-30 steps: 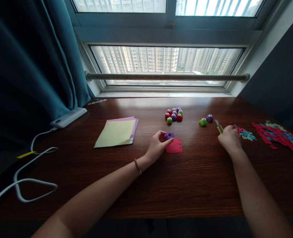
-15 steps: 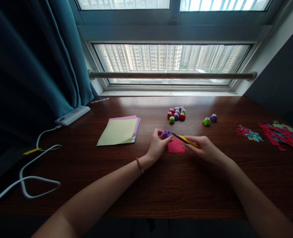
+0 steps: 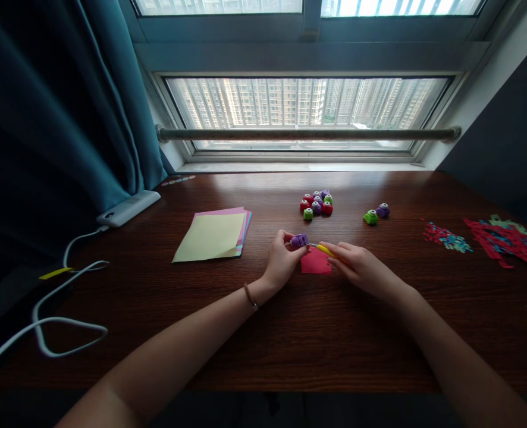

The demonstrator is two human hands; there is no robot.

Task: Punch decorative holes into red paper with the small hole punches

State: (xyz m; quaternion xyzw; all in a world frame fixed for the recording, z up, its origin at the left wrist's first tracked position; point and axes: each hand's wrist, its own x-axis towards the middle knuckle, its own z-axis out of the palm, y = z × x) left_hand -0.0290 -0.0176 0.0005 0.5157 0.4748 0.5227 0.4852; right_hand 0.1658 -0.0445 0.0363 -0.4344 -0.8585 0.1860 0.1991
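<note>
Between the fingertips of my left hand [image 3: 284,257] is a small purple craft punch [image 3: 299,240], held on its side above the desk. My right hand [image 3: 357,261] grips slim yellow tweezers [image 3: 325,249], whose thin metal tip meets the right end of the punch. Whether the tip is inside the punch or only against it, I cannot tell. Just below both hands lies a small red-pink piece of paper [image 3: 316,263] with little holes near its right edge, its top partly covered by the fingers.
Several red, green and purple punches [image 3: 316,206] cluster behind my hands. A green punch [image 3: 371,217] and a purple punch [image 3: 383,210] sit farther right. Coloured paper sheets [image 3: 212,235] lie left. Tiny paper bits [image 3: 446,236] and paper strips [image 3: 508,244] lie right. A white cable [image 3: 40,321] loops left.
The tweezers have turned in my right hand, and its fingers now cover more of them. My left hand keeps the purple punch in nearly the same place.
</note>
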